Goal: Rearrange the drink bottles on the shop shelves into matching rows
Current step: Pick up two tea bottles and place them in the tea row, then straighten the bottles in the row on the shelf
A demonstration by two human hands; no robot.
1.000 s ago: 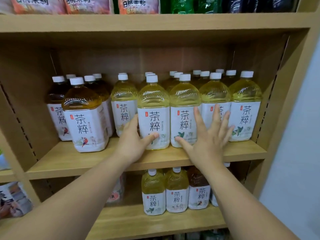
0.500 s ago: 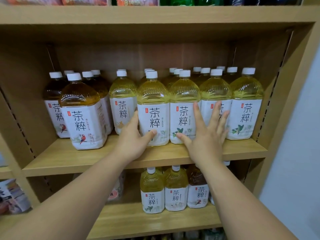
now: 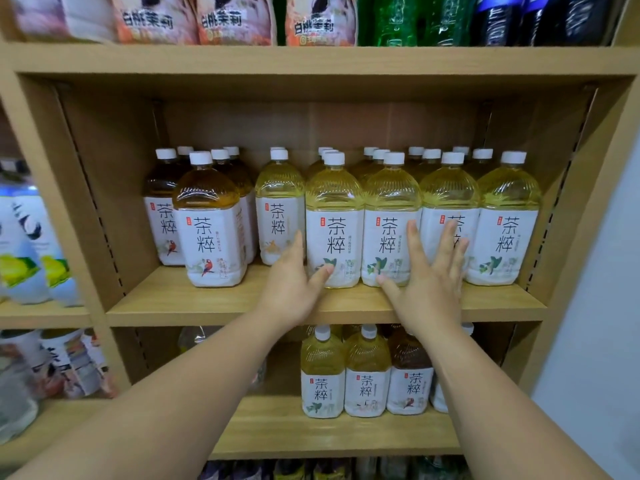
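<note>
Large tea bottles with white caps and white labels fill the middle shelf (image 3: 214,306). Amber bottles (image 3: 211,220) stand at the left, pale yellow-green ones at the right in several rows. My left hand (image 3: 291,285) lies against the left side of a front yellow-green bottle (image 3: 334,216), thumb on its label. My right hand (image 3: 429,271) is spread flat, thumb on the neighbouring bottle (image 3: 391,216) and fingers over the one to its right (image 3: 448,202). A further yellow-green bottle (image 3: 505,216) stands at the far right.
The lower shelf (image 3: 277,431) holds two yellow-green bottles (image 3: 322,372) and a dark one (image 3: 410,375). Pink pouches (image 3: 235,19), green and dark bottles sit on the top shelf. Blue-and-white bottles (image 3: 24,251) stand in the unit to the left. A wall is at the right.
Both hands stay on the front yellow-green bottles. The bottles sit slightly further back on the shelf, and the camera has tilted up a little.
</note>
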